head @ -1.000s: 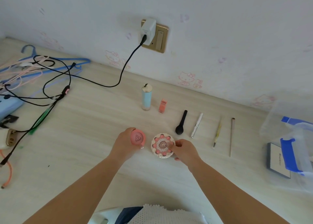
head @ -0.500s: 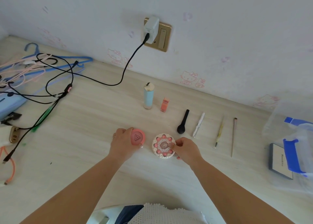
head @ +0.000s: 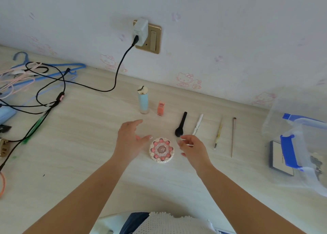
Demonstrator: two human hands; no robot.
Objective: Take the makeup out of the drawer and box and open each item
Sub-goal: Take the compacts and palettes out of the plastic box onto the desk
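both hands hover just above the tabletop (head: 74, 163), one on each side of the round decorated compact (head: 161, 150), neither touching it. the left hand (head: 130, 142) is spread, fingers straight and apart, holding nothing that shows; a trace of pink shows under its fingers, too hidden to name. the right hand (head: 192, 148) is loosely curled, its fingertips near the compact's right rim, its grip closed on nothing. the compact lies flat with its lid on, apparently unopened.

risks noted. the black brush (head: 180, 125) and the white pen-like stick (head: 197, 124) lie just beyond the right hand; a quick reach may knock them or roll them out of line. the blue tube (head: 143, 100) and the small orange bottle (head: 161, 108) stand upright just beyond the left hand and look easy to tip. the compact's beaded edge looks poor for purchase; prising it one-handed may skid it across the smooth surface. the clear box (head: 300, 145) at far right seems to contain more items, so the task looks unfinished.
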